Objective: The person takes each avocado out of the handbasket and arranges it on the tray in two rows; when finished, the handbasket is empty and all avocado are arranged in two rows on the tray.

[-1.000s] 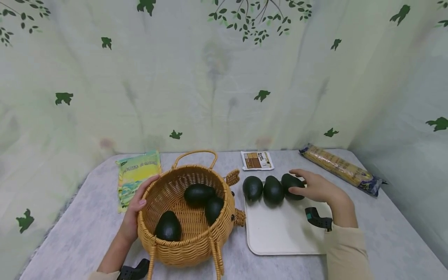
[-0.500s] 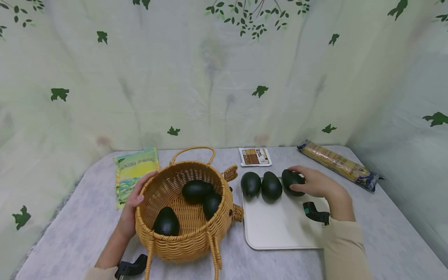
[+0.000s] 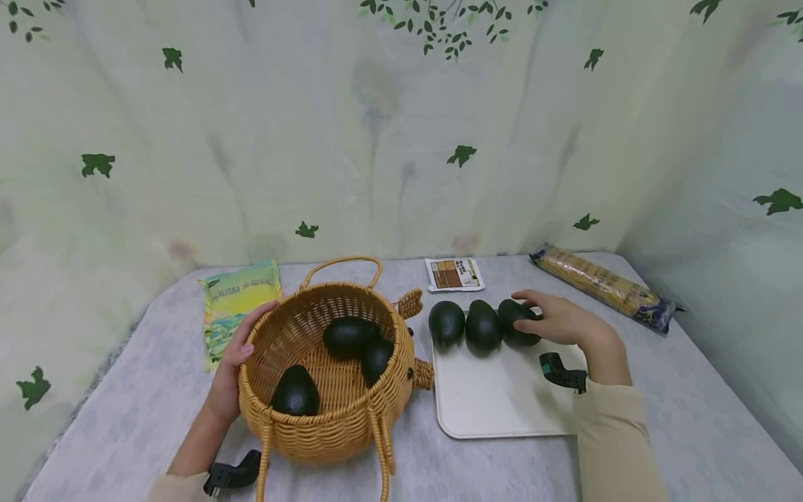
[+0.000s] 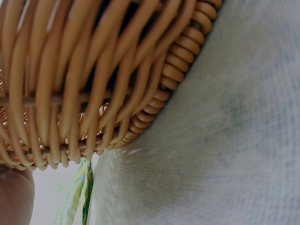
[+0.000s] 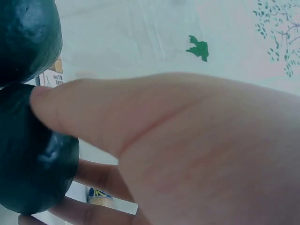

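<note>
Head view forward and down, wrist views close, left sharing basket (image 4: 84,79), right avocados (image 5: 33,159)

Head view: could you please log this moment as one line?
left grip: touches basket; right grip: pinches rightmost avocado; basket: three avocados

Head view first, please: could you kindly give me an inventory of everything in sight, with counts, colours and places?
Woven basket: 1, tan, left of centre on the table
Avocados in the basket: 3, dark green, on its floor
Tray: 1, white, right of the basket
Avocados on the tray: 3, dark green, in a row at its far end
Flat packet: 1, yellow-green, far left
Small packet: 1, white and brown, behind the tray
Long packet: 1, golden with dark ends, far right
Table: 1, pale grey, beneath everything
Backdrop: pale with green prints, behind and alongside
Wrist devices: 2, black, one per wrist
Sleeves: 2, beige, near edge
Left hand: 1, gripping the basket's left side
Right hand: 1, holding the rightmost avocado
</note>
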A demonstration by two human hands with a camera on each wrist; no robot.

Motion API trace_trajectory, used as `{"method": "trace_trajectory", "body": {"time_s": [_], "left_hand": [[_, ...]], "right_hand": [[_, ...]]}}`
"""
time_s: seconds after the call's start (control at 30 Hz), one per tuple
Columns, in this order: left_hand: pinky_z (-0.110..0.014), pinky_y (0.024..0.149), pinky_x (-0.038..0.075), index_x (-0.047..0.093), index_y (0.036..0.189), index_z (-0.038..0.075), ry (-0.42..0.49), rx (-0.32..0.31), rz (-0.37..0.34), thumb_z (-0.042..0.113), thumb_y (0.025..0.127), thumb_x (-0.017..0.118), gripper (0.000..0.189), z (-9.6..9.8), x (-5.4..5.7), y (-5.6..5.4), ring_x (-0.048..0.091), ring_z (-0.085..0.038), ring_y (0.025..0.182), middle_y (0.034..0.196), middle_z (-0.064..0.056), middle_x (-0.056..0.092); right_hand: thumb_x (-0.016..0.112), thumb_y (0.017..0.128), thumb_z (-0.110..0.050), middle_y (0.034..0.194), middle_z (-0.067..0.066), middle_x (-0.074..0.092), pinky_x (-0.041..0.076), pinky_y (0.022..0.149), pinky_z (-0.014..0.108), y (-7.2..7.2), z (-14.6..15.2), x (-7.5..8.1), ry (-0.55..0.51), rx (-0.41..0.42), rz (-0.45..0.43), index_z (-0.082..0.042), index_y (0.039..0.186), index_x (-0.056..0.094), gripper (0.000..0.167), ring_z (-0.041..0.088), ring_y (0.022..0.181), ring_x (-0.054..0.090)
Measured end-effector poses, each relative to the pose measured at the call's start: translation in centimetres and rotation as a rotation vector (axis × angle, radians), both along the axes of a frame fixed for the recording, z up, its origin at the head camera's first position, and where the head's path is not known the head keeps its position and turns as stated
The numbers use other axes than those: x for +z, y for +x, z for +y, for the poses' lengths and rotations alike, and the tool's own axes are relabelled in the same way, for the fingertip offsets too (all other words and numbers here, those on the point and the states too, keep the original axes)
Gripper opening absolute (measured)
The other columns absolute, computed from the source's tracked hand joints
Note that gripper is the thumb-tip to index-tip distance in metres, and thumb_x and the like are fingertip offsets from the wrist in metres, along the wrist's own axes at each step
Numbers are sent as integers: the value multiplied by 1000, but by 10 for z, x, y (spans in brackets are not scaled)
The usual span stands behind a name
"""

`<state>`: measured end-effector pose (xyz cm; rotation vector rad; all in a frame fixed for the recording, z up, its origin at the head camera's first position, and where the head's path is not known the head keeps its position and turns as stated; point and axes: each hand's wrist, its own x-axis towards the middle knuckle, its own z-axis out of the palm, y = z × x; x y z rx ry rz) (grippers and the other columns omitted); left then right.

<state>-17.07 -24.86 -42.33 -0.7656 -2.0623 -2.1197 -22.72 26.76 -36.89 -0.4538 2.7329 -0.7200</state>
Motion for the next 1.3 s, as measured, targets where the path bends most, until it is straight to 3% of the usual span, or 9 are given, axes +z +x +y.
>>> {"method": "trace_trajectory", "body": {"time_s": [0.17, 0.43, 0.83, 1.3], "left_hand": [[-26, 107, 41, 26, 163, 8, -15, 35, -16, 19, 103, 23, 61, 0, 3, -1, 41, -19, 141, 155, -1, 40], [-26, 106, 42, 26, 163, 10, 3, 3, 11, 16, 102, 22, 61, 0, -1, -1, 40, -20, 141, 156, -5, 38], [-25, 105, 42, 26, 163, 11, 15, -18, 30, 15, 101, 20, 62, -1, -1, -3, 40, -21, 141, 155, -5, 38], [-26, 108, 41, 24, 163, 8, -25, 27, -24, 19, 102, 22, 62, 1, 2, 0, 40, -19, 141, 155, 0, 40]], "right_hand": [[62, 102, -36, 148, 32, 50, 43, 103, 63, 1, 1, 5, 5, 1, 15, -2, 154, 42, 64, 51, 133, 50], [64, 101, -34, 148, 32, 50, 43, 103, 63, 3, -1, 3, 7, -23, -24, -2, 154, 42, 65, 51, 134, 49], [61, 103, -31, 145, 32, 53, 43, 104, 63, -3, -1, -2, 0, -25, 5, -2, 152, 45, 59, 49, 133, 51], [58, 104, -36, 151, 31, 47, 46, 102, 62, 2, 0, 6, -19, -44, 18, -2, 155, 40, 64, 51, 134, 50]]}}
